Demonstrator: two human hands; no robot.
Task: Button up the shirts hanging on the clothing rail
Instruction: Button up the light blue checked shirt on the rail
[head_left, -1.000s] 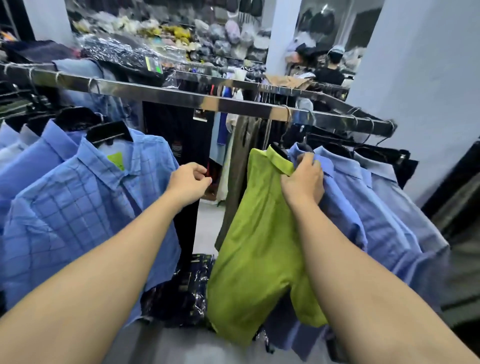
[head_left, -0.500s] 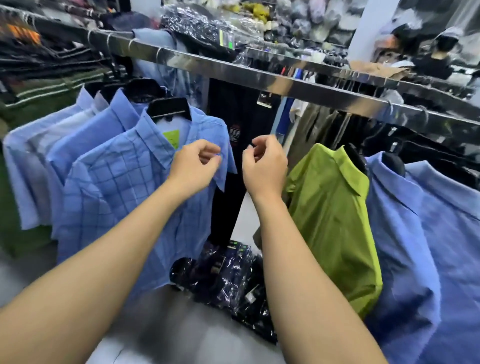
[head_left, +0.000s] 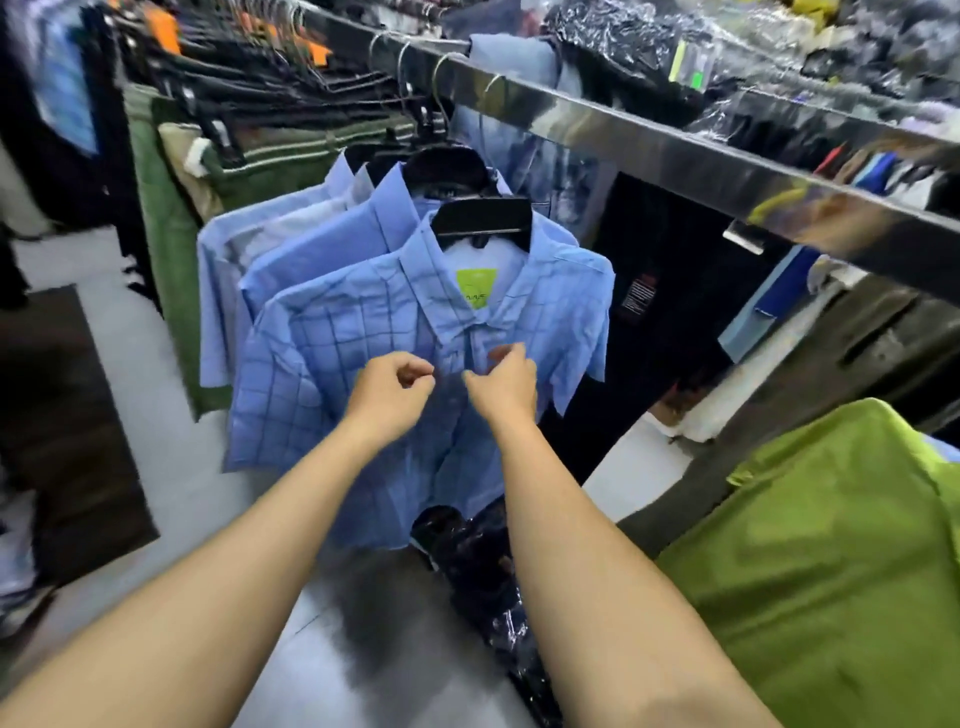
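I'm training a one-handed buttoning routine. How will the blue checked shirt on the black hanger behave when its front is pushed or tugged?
Probably floppy: the blue checked shirt drapes in soft folds, so its front should give rather than resist. It hangs by the black hanger from the rail, so a push likely swings or slides it.

A shiny grey floor (head_left: 171, 467) is seen below. A dark mat (head_left: 67, 426) is laid on it at the left. Dark clothes (head_left: 249, 88) are hung in a row far back.
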